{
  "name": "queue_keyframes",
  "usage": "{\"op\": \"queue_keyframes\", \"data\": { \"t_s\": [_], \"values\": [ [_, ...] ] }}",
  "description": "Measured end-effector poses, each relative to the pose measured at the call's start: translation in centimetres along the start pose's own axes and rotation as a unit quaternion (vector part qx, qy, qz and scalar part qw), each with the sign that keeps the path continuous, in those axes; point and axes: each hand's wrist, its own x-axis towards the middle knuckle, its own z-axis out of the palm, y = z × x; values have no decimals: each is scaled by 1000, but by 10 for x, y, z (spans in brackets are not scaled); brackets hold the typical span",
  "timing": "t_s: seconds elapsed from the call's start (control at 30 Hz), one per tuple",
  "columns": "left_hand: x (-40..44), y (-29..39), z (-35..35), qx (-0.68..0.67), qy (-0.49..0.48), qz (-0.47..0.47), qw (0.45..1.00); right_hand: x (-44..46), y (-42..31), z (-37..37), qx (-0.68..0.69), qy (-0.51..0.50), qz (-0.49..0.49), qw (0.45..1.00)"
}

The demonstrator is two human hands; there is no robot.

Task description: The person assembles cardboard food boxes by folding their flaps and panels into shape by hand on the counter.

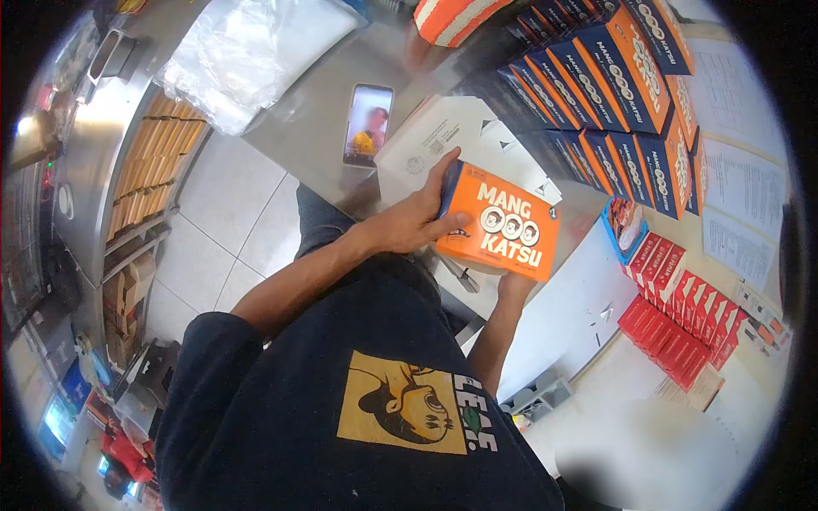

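Observation:
An orange and dark blue box (503,223) marked "MANG KATSU" is tilted in front of my body. My left hand (430,209) grips its left end, thumb on the orange face and fingers along the upper edge. My right hand (516,288) is under the lower right edge, its fingers mostly hidden behind the box. White flat cardboard pieces (426,140) with printed marks lie on the metal table (298,140) just beyond the box. A phone (369,125) showing a picture lies left of the cardboard.
Stacks of similar orange boxes (609,77) stand at the upper right. Red boxes (673,315) are stacked below them. Clear plastic bags (256,55) lie at the upper left. A wooden-fronted rack (149,162) stands left, and a person in red (126,456) is at lower left.

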Motion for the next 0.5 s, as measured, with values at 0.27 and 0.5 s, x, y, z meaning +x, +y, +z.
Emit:
{"op": "queue_keyframes", "data": {
  "t_s": [0.27,0.5],
  "values": [
    [-7,33,-10,163,-68,-208,962,0,-12,-12,-158,-10,-21,987],
    [7,77,-30,139,-121,57,981,-22,-141,21,-164,-312,-94,931]
  ]
}}
